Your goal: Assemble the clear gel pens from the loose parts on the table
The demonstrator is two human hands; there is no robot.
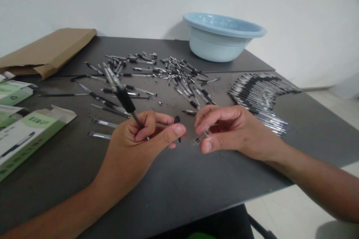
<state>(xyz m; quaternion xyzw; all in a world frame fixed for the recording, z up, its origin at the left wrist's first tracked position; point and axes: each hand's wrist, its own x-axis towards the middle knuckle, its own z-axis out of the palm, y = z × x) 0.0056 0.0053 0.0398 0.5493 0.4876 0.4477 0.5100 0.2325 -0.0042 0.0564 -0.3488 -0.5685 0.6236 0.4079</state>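
Note:
My left hand (148,134) is closed around a clear pen with a black grip (125,99), which slants up and to the left. Between its thumb and forefinger is also a small black piece (177,120). To its right, my right hand (224,129) pinches a small clear plastic piece (202,137), perhaps a pen cap. The two hands are a short gap apart, above the dark table (179,183). Loose pens and pen parts (182,82) lie scattered beyond them.
A light blue basin (218,46) stands at the back. Many pens (255,89) lie in a neat row at the right. At the left are a brown cardboard box (53,50) and green-and-white pen boxes (30,134). The table's front edge is near my body.

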